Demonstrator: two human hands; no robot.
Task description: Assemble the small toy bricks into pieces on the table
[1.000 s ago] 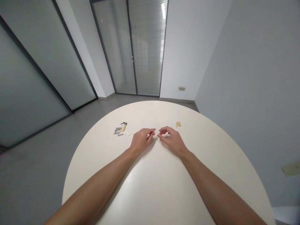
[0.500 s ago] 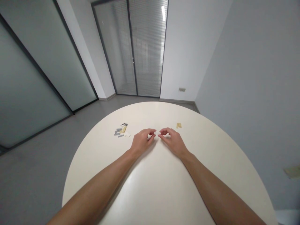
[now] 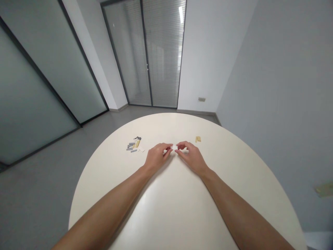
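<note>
My left hand [image 3: 159, 153] and my right hand [image 3: 191, 156] face each other over the middle of the table, thumbs and forefingers curled into pinches a short gap apart. Between their fingertips is a small white piece [image 3: 174, 147], pale against the tabletop, so its exact shape is hard to make out. To the left of my left hand lies a loose pile of small grey, tan, white and dark pieces [image 3: 134, 150]. Beyond my right hand lie a few tan pieces [image 3: 198, 139], close together.
The round cream table [image 3: 166, 215] carries both forearms, its curved edge running all round. Past it stand a glass door with blinds [image 3: 163, 69], frosted panels [image 3: 47, 62] on the left and a plain wall [image 3: 281, 86] on the right.
Both hands stay nearly in place, with only slight finger movement around the small white piece. The piles lie as before; the view has shifted a touch.
</note>
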